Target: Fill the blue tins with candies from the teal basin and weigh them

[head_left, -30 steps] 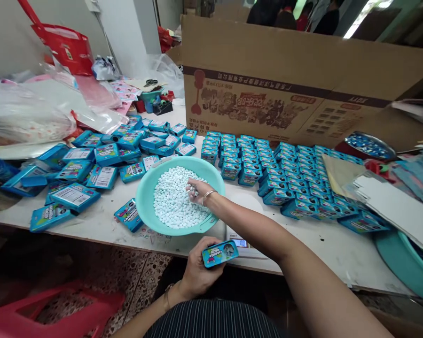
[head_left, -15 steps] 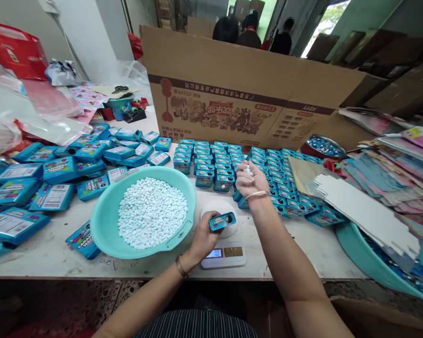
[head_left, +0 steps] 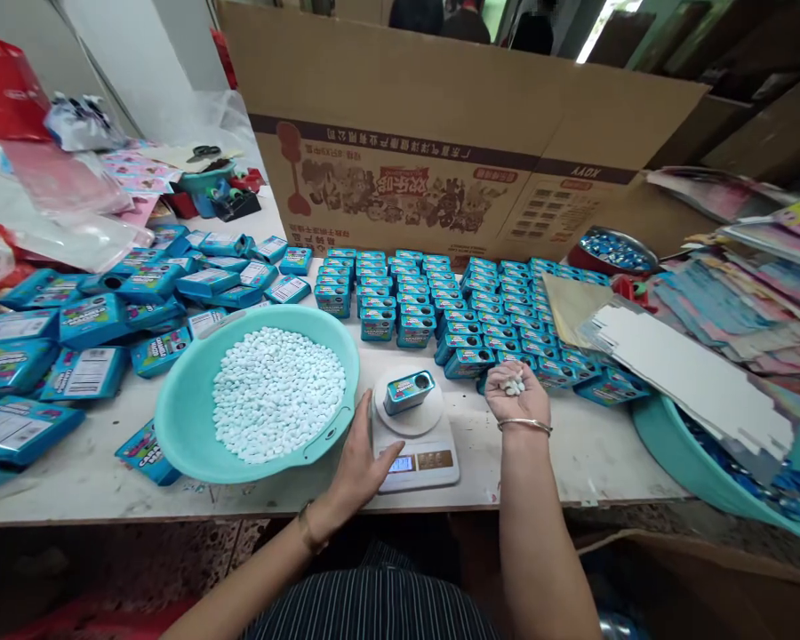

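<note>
A small blue candy box stands on the round plate of a white kitchen scale, its dark round opening facing up. My left hand rests at the scale's left side, fingers stretched out and holding nothing; it is apart from the box. Palm up, my right hand cups several white candies in its curled fingers, right of the scale. To the left, a turquoise basin carries a heap of white candies.
Rows of upright blue boxes stand behind the scale, before a large cardboard carton. More boxes lie piled at left. At right are a second turquoise basin, white card sheets and stacked printed bags.
The box has left my left hand and now sits on the scale. My left hand has opened beside it. My right hand has come nearer and turned palm up with the candies.
</note>
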{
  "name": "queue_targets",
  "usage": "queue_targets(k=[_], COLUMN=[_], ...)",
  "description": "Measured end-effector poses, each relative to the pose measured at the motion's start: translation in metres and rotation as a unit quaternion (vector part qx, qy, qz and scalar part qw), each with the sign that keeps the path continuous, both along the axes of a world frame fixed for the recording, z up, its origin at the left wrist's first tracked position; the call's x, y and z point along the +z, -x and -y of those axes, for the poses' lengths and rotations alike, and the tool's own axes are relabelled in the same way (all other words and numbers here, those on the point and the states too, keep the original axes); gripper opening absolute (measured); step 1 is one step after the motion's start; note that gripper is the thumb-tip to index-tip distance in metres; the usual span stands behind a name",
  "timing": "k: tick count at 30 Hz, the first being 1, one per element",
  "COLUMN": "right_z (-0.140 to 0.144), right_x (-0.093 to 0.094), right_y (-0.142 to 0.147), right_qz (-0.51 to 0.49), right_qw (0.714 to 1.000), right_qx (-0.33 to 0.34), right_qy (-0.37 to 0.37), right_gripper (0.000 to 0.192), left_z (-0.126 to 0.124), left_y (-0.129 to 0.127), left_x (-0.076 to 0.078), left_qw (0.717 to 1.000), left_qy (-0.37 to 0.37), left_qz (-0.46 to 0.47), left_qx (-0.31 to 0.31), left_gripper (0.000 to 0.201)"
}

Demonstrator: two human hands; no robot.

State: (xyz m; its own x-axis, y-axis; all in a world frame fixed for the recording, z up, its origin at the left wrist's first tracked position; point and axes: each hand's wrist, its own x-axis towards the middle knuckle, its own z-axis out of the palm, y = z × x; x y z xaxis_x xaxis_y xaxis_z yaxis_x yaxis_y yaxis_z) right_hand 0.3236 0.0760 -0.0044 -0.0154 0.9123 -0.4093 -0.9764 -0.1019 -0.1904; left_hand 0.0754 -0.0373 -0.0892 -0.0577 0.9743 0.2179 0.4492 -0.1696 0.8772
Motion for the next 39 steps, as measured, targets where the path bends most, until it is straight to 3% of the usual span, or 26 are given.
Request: queue_targets(k=[4,7,15,23,31,39], right_z=[0.02,0.028,0.029,0.009,-0.004,-0.01], right_x=[-0.024,-0.028,-0.002,0.017,0.041,0.031], right_y=[-0.017,-0.014,0.02,0.043,0.091,0.114], right_qz=[0.018,0.014,0.099,0.157,0.201,0.333], right_qw=[1.0,1.0,0.994,0.987,0.979,0.942], right_qx=[-0.023,-0.009,0.005,0.041,0.012,-0.045], right_qy=[-0.005,0.003,0.048,0.02,0.024,-0.02], right_gripper=[0.018,0.024,0.026,0.032,0.037,0.037], left_z=[0.039,0.046,0.043,0.05,0.034,-0.013], left_y=[0.008,0.012,0.015,0.019,0.011,-0.017], left_x=[-0.008,-0.006,-0.003,-0.007,-0.003,0.009], left_qw=[0.999,0.999,0.999,0.999,0.999,0.997], left_qy=[0.023,0.042,0.038,0.035,0.033,-0.038], left_qz=[-0.025,-0.012,0.0,0.002,0.027,0.065], left_qx=[0.0,0.012,0.023,0.015,0.015,-0.012], left_gripper=[0.08,0.079,0.072,0.067,0.069,0.076])
